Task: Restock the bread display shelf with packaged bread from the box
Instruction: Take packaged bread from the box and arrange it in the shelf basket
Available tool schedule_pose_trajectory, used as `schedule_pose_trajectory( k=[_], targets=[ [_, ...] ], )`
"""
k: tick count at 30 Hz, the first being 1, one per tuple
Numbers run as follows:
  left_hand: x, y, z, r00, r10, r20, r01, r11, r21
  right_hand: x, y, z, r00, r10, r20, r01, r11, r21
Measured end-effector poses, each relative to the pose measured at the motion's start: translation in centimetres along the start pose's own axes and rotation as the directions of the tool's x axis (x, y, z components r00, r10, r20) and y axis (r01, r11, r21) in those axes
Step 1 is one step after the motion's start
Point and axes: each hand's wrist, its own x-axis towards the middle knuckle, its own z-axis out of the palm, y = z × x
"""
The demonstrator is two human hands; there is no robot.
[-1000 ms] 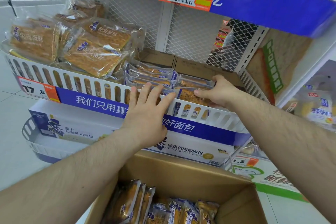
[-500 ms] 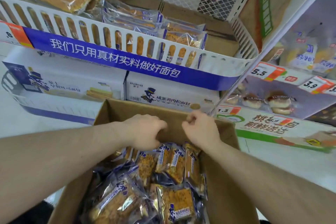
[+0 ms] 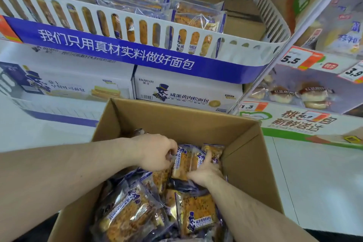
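An open cardboard box (image 3: 188,122) below me holds several clear-wrapped packaged breads with blue labels. Both hands are down inside it. My left hand (image 3: 156,152) curls its fingers on the left edge of an upright group of bread packets (image 3: 186,161) at the box's far end. My right hand (image 3: 206,173) grips the same packets from the right and below, thumb up along their face. Loose packets (image 3: 196,214) lie nearer me. The bread display shelf (image 3: 125,31) above, with a white slotted rail, holds a row of the same packets (image 3: 196,19).
White printed cartons (image 3: 186,88) stand on the lower shelf behind the box. To the right, another shelf unit shows round buns (image 3: 282,94) and price tags (image 3: 300,61). Bare cardboard (image 3: 243,25) shows at the right end of the bread shelf. White floor (image 3: 314,182) lies right of the box.
Both hands left the shelf rail and dropped into the box, and my view tilted down with them. They moved from the box's far wall onto the upright packets and now grip them.
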Motion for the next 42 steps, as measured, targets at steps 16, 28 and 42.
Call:
schedule_pose_trajectory(
  k=[16, 28, 42],
  targets=[
    [0.0, 1.3, 0.1, 0.993, -0.095, 0.065, 0.112, 0.919, -0.377, -2.5, 1.1, -8.3, 0.972, -0.101, 0.214, 0.129, 0.984, -0.121],
    [-1.8, 0.9, -1.9, 0.924, -0.008, 0.382, 0.369, -0.239, -0.898, -16.7, -0.3, -12.2, 0.357, -0.928, 0.11, 0.555, 0.117, -0.824],
    [-6.6, 2.4, -7.8, 0.954, 0.029, -0.297, -0.299, 0.065, -0.952, -20.1, -0.7, -17.2, 0.819, -0.495, -0.29, 0.51, 0.397, 0.763]
  ],
)
